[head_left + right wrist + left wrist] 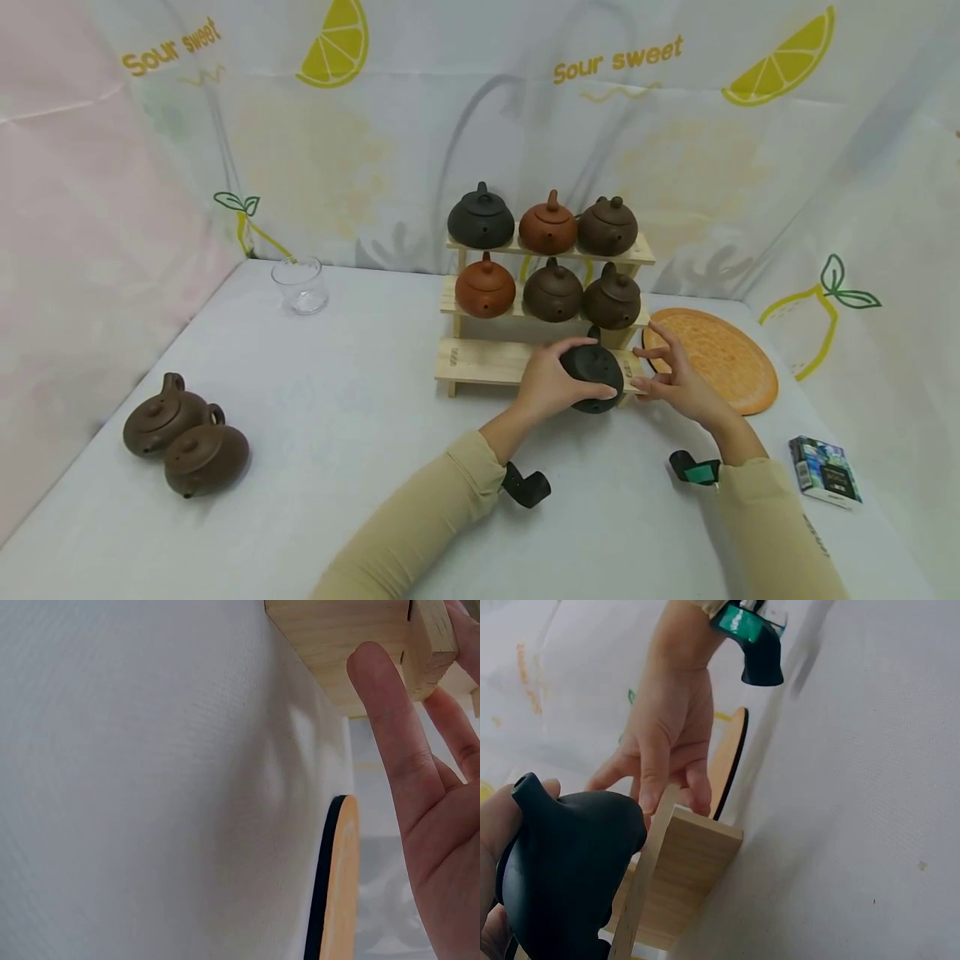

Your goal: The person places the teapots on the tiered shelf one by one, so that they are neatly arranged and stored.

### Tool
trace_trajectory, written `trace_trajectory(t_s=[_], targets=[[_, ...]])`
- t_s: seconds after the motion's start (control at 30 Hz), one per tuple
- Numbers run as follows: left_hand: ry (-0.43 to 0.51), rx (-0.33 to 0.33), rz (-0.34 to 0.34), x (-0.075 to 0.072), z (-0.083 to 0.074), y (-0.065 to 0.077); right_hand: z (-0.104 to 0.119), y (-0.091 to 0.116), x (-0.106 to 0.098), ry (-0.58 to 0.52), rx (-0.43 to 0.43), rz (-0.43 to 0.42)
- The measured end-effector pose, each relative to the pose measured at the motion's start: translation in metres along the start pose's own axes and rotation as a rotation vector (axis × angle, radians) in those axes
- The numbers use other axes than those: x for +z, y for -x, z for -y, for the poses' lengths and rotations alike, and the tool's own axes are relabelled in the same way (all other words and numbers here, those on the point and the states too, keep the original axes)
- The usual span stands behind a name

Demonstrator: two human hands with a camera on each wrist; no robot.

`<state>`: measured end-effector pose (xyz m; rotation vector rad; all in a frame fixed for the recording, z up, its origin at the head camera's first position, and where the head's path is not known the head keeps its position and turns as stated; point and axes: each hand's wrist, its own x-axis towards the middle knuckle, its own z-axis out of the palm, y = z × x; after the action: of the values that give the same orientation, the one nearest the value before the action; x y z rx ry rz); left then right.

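Note:
My left hand (551, 379) grips a black teapot (592, 367), thumb on the near side and fingers over its far side. The teapot is at the right part of the lowest step of a wooden stepped rack (480, 360); in the left wrist view its dark body (566, 862) stands beside the board's edge. My right hand (686, 383) holds the right end of that step, thumb in front and fingers behind. In the right wrist view the thumb lies along the wooden end (431, 656). Upper steps carry several teapots, including a reddish one (486, 287) and a dark brown one (553, 292).
Two brown teapots (202, 460) sit close together at the left. A clear glass cup (302, 287) stands at the back left. Right of the rack lies a round, pizza-like board (720, 358), with a small box (825, 472) nearer. A printed cloth hangs behind.

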<state>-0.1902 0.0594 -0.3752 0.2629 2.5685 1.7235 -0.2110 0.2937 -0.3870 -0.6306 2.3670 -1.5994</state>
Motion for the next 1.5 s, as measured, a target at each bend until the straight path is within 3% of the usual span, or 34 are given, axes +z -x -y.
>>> trace_trajectory(t_s=[0.33, 0.57, 0.67, 1.03, 1.3, 1.5], targets=[[-0.088, -0.005, -0.055, 0.014, -0.006, -0.001, 0.0, 0.0, -0.003, 0.015, 0.016, 0.006], [-0.202, 0.065, -0.091, 0.018, -0.007, -0.004, 0.0, 0.0, -0.004, 0.005, 0.01, 0.034], [-0.222, 0.058, -0.095, 0.019, -0.008, -0.005, 0.0, 0.0, -0.005, 0.009, 0.005, 0.047], [-0.203, 0.023, -0.166, 0.024, -0.009, -0.01, -0.001, 0.001, -0.012, -0.016, -0.006, 0.097], [-0.202, 0.035, -0.145, 0.023, -0.008, -0.012, 0.0, 0.002, -0.015, -0.036, 0.022, 0.113], [-0.127, 0.054, -0.136, 0.015, -0.004, -0.008, 0.0, 0.001, -0.014, -0.028, 0.045, 0.106]])
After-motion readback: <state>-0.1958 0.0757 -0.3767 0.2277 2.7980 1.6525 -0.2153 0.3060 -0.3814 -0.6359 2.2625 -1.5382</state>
